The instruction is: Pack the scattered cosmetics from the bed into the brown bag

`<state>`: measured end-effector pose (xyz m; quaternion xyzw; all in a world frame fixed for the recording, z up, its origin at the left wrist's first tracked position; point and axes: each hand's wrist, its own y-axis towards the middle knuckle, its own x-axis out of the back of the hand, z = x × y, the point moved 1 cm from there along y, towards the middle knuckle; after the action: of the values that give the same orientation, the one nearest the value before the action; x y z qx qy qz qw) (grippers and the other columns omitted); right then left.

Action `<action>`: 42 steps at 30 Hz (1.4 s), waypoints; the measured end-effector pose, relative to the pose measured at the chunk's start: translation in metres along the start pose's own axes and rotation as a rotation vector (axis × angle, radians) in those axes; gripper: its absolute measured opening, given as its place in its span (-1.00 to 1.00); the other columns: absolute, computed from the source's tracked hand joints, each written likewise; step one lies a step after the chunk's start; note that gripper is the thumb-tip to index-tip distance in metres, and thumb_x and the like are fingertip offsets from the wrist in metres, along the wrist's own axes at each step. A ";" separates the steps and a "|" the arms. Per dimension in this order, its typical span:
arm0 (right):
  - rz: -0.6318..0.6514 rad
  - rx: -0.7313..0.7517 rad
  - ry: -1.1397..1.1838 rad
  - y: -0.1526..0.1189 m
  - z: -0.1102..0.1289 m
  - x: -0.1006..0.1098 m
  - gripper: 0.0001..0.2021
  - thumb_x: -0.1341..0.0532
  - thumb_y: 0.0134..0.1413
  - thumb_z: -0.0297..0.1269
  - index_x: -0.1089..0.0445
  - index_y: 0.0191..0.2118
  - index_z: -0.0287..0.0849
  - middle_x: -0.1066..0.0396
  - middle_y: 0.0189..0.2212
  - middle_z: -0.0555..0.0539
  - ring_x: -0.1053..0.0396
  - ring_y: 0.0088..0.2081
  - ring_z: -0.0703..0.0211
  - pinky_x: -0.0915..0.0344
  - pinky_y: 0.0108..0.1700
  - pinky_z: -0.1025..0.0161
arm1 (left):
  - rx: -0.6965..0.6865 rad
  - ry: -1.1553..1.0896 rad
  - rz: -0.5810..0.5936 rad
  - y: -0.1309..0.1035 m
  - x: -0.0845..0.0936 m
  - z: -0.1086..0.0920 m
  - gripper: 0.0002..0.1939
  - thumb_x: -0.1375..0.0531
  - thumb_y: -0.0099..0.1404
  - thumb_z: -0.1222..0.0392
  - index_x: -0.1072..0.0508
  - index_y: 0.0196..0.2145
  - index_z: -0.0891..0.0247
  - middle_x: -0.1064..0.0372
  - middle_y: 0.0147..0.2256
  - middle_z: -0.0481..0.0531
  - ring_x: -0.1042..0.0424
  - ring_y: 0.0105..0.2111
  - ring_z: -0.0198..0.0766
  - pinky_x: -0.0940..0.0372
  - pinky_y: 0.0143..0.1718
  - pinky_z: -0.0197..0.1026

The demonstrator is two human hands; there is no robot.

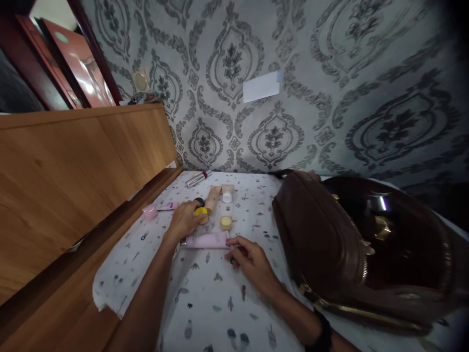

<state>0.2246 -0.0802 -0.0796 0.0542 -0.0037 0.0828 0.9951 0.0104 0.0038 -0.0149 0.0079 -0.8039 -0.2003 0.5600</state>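
Glossy brown bag (322, 234) — smooth, patterned cloth (216, 303)

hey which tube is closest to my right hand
The long pink tube, its flat end at the fingertips of your right hand. The beige tube, white-capped tube and small purple tube lie closer to the wall.

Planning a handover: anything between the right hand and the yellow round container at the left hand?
Yes. The pink tube lies across the direct line from the right hand to the yellow round container. The left hand also blocks that container's left side.
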 end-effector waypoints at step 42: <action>-0.166 0.048 0.271 0.003 0.010 -0.001 -0.54 -0.38 -0.14 -0.19 -0.30 -0.07 -0.13 -0.33 -0.26 0.00 -0.32 -0.40 0.28 -0.23 -0.56 0.40 | -0.048 -1.093 0.597 -0.009 -0.002 -0.046 -0.50 -0.40 0.11 0.10 -0.48 0.00 0.25 -0.49 -0.08 0.13 -0.45 -0.04 -0.08 -0.31 0.01 -0.08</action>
<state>0.2227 -0.0788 -0.0694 0.0663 0.1372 0.0067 0.9883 0.0511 -0.0186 -0.0064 -0.3333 -0.9371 -0.0281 0.0994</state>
